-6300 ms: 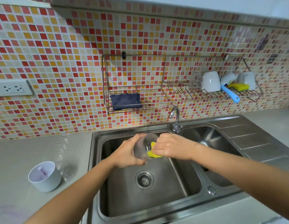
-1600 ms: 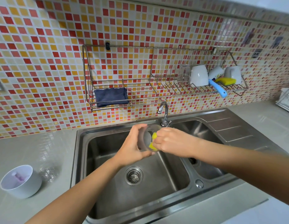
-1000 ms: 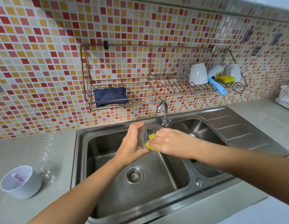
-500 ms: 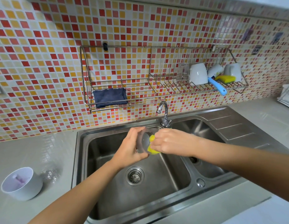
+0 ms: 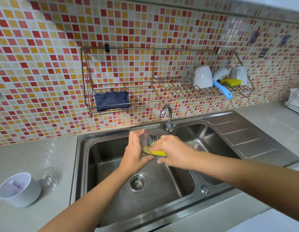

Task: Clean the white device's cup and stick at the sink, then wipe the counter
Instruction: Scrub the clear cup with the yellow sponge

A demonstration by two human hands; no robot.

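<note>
Left fingers (image 5: 137, 135) grip cup (image 5: 152, 138), sponge (image 5: 156, 153) inside

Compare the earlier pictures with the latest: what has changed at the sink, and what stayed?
The right hand has slid the yellow sponge from inside the clear cup down to its lower rim. The left hand still holds the cup over the sink; nothing was let go. The white device on the counter and the blue cloth stayed put.

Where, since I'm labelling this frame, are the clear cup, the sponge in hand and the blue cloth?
clear cup (image 5: 151, 139), head view, inner wall near rim
yellow sponge (image 5: 158, 153), head view, exposed lower edge
blue cloth (image 5: 111, 100), head view, its middle
</note>
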